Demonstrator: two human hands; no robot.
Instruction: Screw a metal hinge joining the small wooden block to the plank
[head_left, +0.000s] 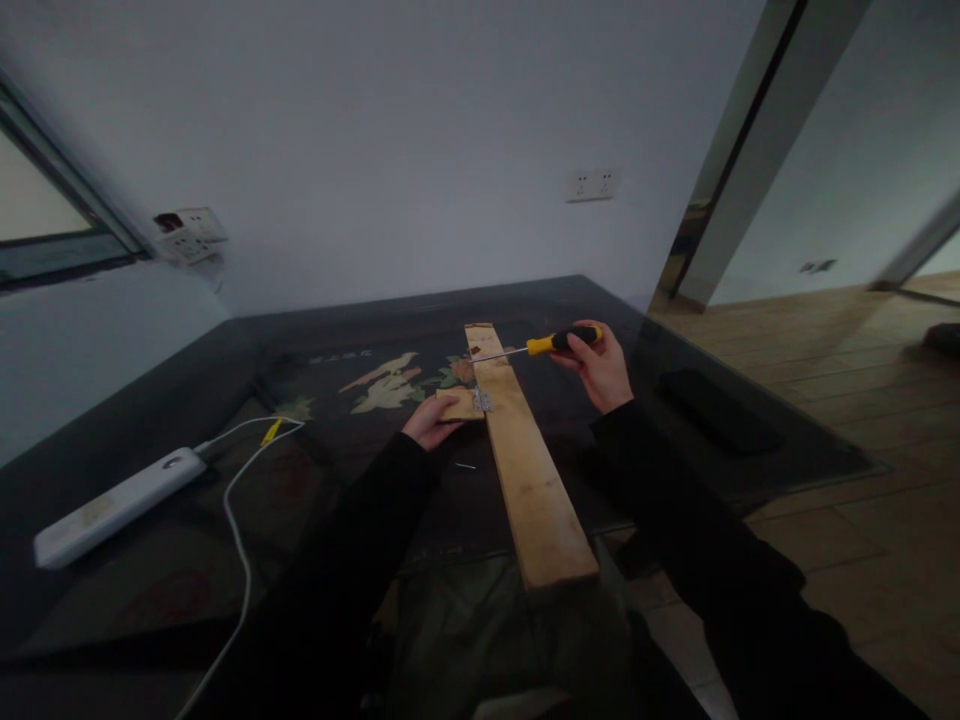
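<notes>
My right hand (606, 368) is closed around the black-and-yellow handle of a screwdriver (544, 345). Its thin shaft points left, with the tip over the far part of a long wooden board (536, 480); whether it touches the wood I cannot tell. The board lies lengthwise away from me, its near end jutting past the table edge. My left hand (431, 420) grips a short wooden piece (461, 407) against the board's left side. A small metal hinge (482, 400) spans the joint between the two pieces. On the table left of the board lies a thin screw or nail (465, 466).
The dark, glossy table (420, 310) has a flower-and-bird picture (386, 385) on its top. A white power strip (120, 508) and its cable (238, 520) lie at the left. A dark flat object (720, 410) rests at the right. Wall sockets (591, 185) are behind.
</notes>
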